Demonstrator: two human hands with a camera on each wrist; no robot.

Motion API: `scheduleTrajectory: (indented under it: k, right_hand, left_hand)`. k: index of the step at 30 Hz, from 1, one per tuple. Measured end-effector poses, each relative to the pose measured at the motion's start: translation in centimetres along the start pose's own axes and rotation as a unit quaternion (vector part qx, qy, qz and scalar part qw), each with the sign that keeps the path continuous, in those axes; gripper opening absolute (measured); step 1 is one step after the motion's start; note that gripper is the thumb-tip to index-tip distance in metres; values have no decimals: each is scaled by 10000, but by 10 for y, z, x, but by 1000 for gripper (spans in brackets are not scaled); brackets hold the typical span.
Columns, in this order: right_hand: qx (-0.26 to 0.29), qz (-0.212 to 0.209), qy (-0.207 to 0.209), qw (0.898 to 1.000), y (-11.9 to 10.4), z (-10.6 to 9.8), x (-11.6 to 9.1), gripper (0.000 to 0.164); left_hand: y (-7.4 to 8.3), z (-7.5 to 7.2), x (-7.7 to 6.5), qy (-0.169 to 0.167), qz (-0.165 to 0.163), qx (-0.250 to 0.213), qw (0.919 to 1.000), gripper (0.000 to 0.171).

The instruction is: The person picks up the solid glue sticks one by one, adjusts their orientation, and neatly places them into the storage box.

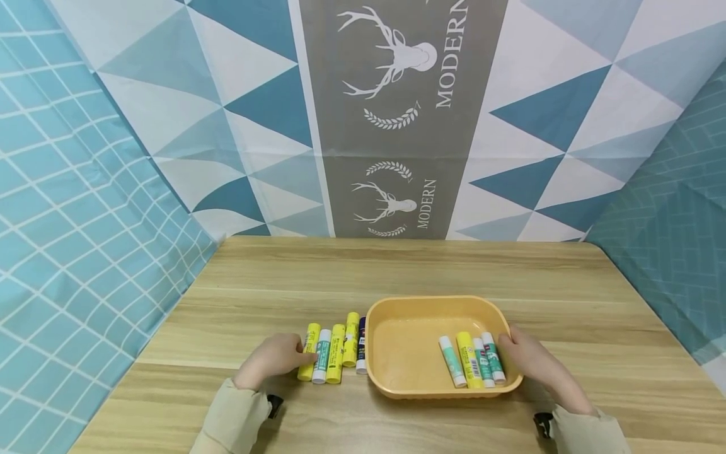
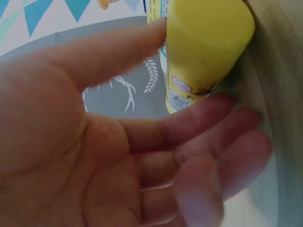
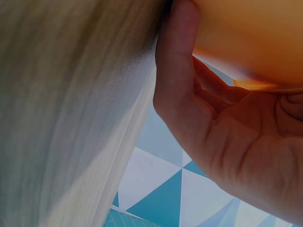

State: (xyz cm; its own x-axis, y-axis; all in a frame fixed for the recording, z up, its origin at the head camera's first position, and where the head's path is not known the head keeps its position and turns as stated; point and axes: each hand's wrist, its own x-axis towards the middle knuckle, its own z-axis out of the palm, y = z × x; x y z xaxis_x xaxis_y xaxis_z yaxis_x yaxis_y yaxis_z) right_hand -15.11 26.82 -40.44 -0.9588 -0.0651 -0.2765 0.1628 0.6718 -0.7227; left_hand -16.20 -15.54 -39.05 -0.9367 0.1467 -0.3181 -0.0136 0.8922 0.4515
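My left hand [image 1: 278,356] is at the left end of a row of glue sticks. Its thumb and index finger pinch the outermost yellow glue stick [image 1: 309,351], whose broad yellow end [image 2: 208,28] looms in the left wrist view. To the right of it lie a white-and-teal glue stick [image 1: 321,356], two more yellow ones [image 1: 335,353] and a dark blue one [image 1: 362,345] against the tray. The right hand [image 1: 530,356] grips the right rim of a shallow orange tray [image 1: 405,340]. Inside the tray lie one yellow glue stick [image 1: 469,359] and three white-and-green ones [image 1: 452,361].
The wooden table [image 1: 272,271] carries the row and the tray. Behind it hangs a patterned cloth [image 1: 391,126] with deer heads and triangles. A blue checked cloth [image 1: 68,221] borders the left side, and a teal one [image 1: 675,233] the right.
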Motion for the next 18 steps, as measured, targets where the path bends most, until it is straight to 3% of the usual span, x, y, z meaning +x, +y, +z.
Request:
scheduleTrajectory:
  k: [5,13,18]
  right_hand:
    - [-24,-1,21,10000,1,1,1,36]
    - [29,-16,-18,10000,2,1,1,39]
    - [-7,-49,13,10000,2,1,1,37]
  left_hand:
    - [-2,1,0,-233,33,101,9997,39]
    - [-6,-2,0,-296,354,-15,9989,37]
    - [-6,-3,-1,-235,215,8,9995,33]
